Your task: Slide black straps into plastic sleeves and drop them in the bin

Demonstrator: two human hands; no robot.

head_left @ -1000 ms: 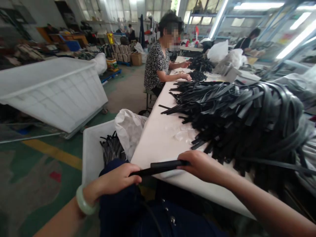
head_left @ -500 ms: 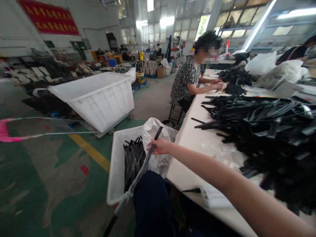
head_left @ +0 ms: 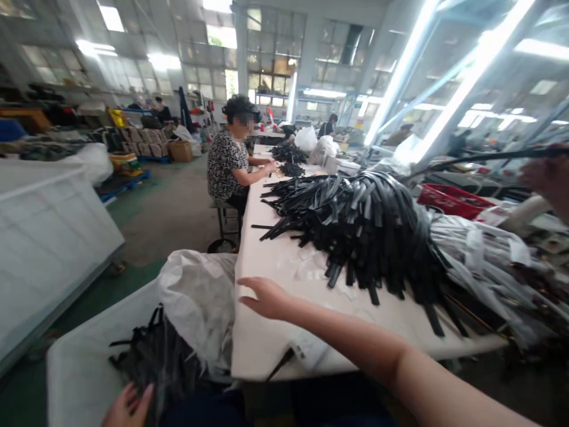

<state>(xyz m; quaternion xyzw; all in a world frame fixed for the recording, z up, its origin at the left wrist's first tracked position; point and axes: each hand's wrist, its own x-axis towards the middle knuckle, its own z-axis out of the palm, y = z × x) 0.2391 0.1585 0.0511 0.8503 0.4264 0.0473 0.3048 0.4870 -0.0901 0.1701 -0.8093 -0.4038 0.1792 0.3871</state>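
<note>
My right hand (head_left: 267, 298) reaches across the near left corner of the white table (head_left: 284, 264), fingers stretched out, holding nothing. At the bottom left my left hand (head_left: 128, 406) is low over the white bin (head_left: 73, 356), its visible fingers apart, partly cut off by the frame edge. Beside it in the bin lie black straps (head_left: 157, 350), several in clear plastic sleeves. A large heap of loose black straps (head_left: 373, 219) covers the middle of the table. A crumpled white sack (head_left: 195, 296) hangs between bin and table.
A person in a patterned shirt (head_left: 224, 160) sits farther along the table. At the right, another person's blurred hand (head_left: 546, 178) holds a long black strap. A white wheeled tub (head_left: 53, 207) stands left. Pale wrapped straps (head_left: 480, 249) and a red basket (head_left: 453, 200) lie right.
The view has swung right. My right hand has let go of the plastic-sleeved black strap and moved over the table. My left hand has come into view above the bin.
</note>
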